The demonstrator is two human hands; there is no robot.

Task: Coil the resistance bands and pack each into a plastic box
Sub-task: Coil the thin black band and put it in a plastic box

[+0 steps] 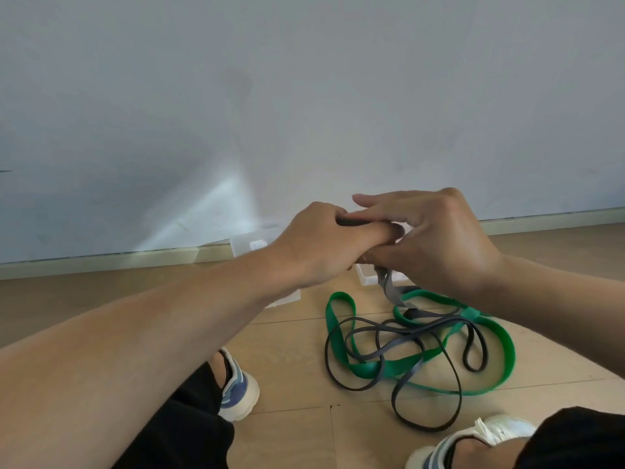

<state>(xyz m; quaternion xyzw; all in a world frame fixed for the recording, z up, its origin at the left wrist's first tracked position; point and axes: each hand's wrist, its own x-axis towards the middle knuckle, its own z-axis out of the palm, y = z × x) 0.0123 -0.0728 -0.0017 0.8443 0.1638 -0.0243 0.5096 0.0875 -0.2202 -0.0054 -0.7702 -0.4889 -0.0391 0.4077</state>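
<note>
Single head-worn wide-angle view, looking forward and down from a seated person. Close on both forearms, pale wooden plank floor (297,350) in the lower half, plain grey-white wall (304,96) filling the upper half.

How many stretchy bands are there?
2: a wide green band lying looped on the floor, and a thin dark band tangled over it, one end rising into the hands. More could be hidden.

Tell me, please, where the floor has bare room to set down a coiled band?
The wooden floor is bare left of the left hand, up to the skirting board. A narrow strip shows between the two shoes. It is crowded on the right, where the green band and grey band tangle below the clear boxes.
</note>
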